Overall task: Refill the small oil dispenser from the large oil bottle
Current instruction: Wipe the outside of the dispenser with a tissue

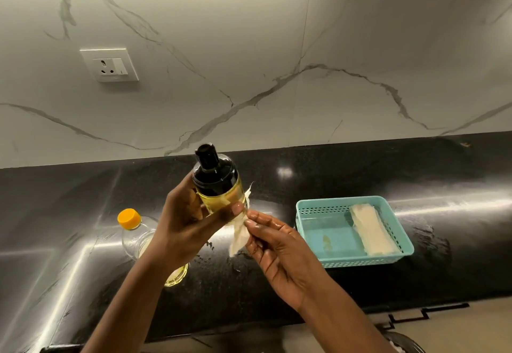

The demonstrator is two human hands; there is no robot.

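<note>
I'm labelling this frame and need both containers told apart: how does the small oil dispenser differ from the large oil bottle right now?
The small oil dispenser has a black top; the large oil bottle has an orange cap. The dispenser is held up in the left hand, while the bottle rests on the black counter, partly hidden by that arm. The right hand presses a tissue against the dispenser; nothing touches the bottle. Both are clear, capped and hold yellow oil.

We see a black polished countertop (360,175) running beneath a white marble-veined backsplash (249,47). On the wall sits a white socket plate (109,65) (its switch is on the right side). To the right, a teal perforated basket (354,231) rests on the counter, holding a pale folded cloth (371,229) laid lengthwise.
</note>
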